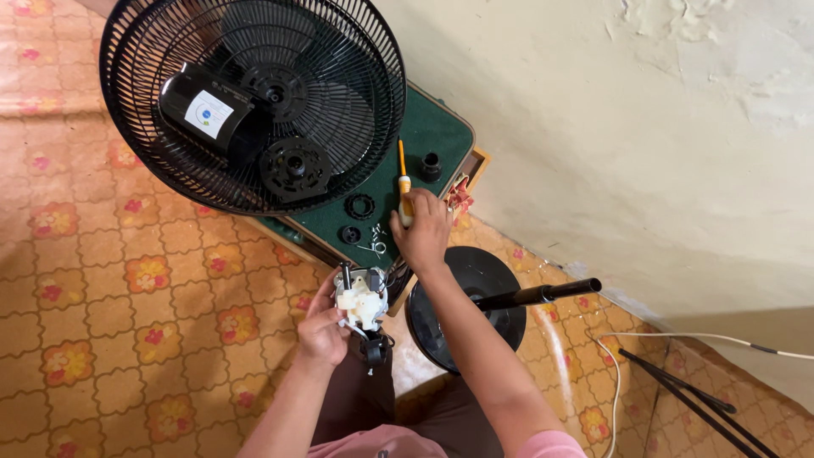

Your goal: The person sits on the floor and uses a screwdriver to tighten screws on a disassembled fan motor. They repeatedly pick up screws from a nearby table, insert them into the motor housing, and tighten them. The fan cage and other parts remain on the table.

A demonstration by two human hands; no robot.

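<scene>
The small white gearbox part (362, 299) sat in the person's left hand (324, 326), fingers curled round it from the side, held just off the near corner of the desk (441, 136) with a dark metal shaft poking up from its top and a black plug-like piece (375, 349) hanging on wires beneath it. The right hand (421, 233) had reached forward over the green top of the desk and was closed round the pale handle of a screwdriver (404, 182), whose orange shank pointed away towards the far edge. Just beside that hand lay a scatter of small screws and clips (376, 240), a black ring nut (359, 206), a smaller black knob (350, 234) and, further back, a short black collar (431, 166). The big black fan guard (254, 102) rested tilted across the left end of the desk, overhanging the floor, with the black motor housing (203, 110) showing through its wires and a round hub (294, 167) lower in the cage. On the floor to the right stood the round black fan base (475, 305) with its pole (543, 294) leaning out to the right. A white cable (721, 337) trailed along the foot of the wall, and two thin black rods (687, 394) lay on the patterned flowered floor (127, 322) near the corner.
</scene>
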